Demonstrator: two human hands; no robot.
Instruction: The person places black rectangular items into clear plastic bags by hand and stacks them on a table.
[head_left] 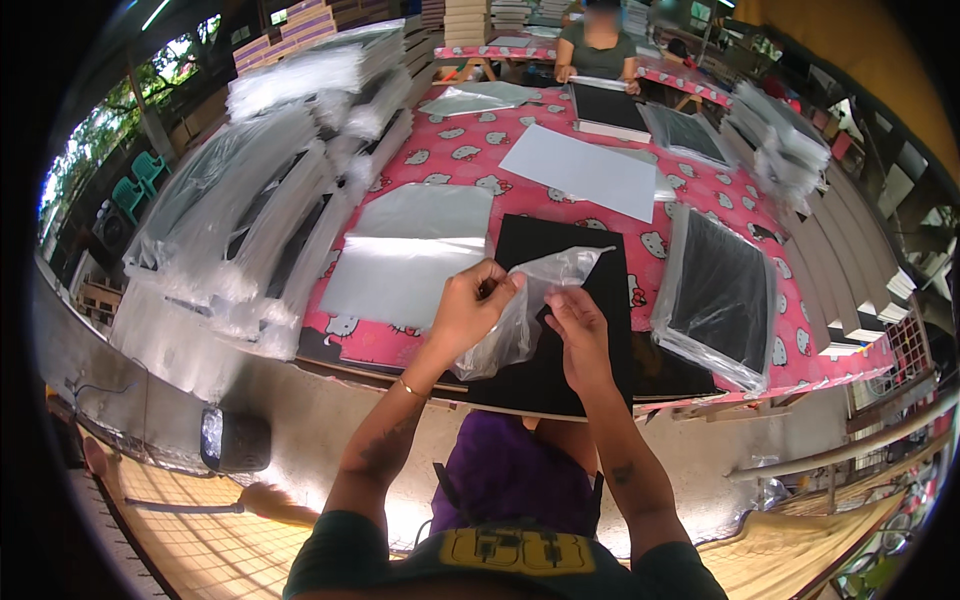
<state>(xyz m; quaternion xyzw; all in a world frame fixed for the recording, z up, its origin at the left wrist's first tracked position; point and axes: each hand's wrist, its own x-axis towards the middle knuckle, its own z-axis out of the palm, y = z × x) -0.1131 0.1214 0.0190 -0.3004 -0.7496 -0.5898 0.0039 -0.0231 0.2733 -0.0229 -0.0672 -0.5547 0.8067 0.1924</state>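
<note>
A clear plastic bag (512, 325) hangs crumpled between my two hands, over a black board (590, 345) at the table's near edge. My left hand (474, 305) pinches the bag's left side with thumb and fingers. On its other side my right hand (578, 322) has its fingertips closed on the plastic. Left of the board lies a flat sheaf of clear plastic bags (410, 270). A plastic-wrapped black board (718, 300) rests to the right. Beyond my hands lies a white sheet (580, 170), set at a slant.
Tall piles of plastic-wrapped boards (215, 210) line the table's left side. More boards (850, 260) are stacked at the right. Across the pink patterned table (420, 150), a person (600, 55) handles a sheet above a black-topped stack (610, 108). A broom (270, 503) lies below.
</note>
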